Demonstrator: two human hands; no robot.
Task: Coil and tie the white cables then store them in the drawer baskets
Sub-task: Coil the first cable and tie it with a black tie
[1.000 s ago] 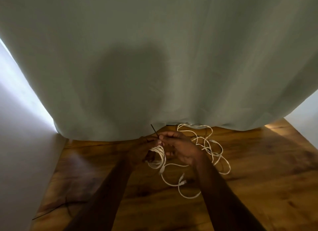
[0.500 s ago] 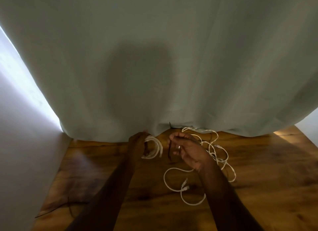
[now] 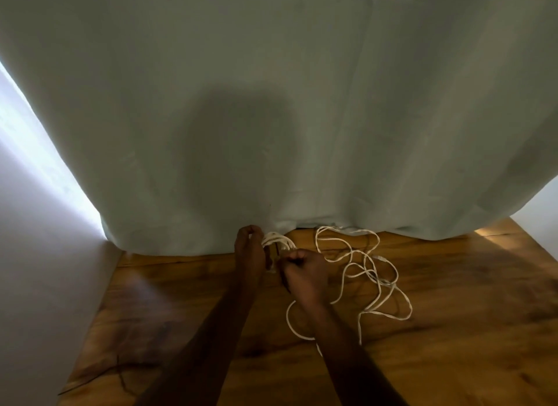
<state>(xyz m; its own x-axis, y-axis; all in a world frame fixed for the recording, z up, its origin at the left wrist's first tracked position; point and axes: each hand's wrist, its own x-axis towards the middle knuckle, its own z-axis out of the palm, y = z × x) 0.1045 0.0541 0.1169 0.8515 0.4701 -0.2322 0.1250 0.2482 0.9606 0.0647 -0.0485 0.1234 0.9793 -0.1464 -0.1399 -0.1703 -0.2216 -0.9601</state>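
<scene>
While a small bundle of coiled thin white cable (image 3: 276,241) sits gripped in the curled fingers of the left hand (image 3: 250,254), the right hand (image 3: 305,274) is drawn into a fist just beside it, apparently pinching a thin dark tie strand at the coil; the strand itself is too dim to make out clearly. Both hands work low over a warm brown wooden surface (image 3: 453,330), hard against the hem of a pale grey-green fabric curtain (image 3: 271,103) that fills most of the view. To the right of the hands, the loose remainder of white cable (image 3: 365,272) lies in open, tangled loops on the wood, one loop passing under the right wrist. The step in hand looks to be the tying of a first coil. The next move likely calls for cinching the tie around the bundle without letting the loops spring apart. Much cable is not yet coiled, and no drawer or baskets are in view.
</scene>
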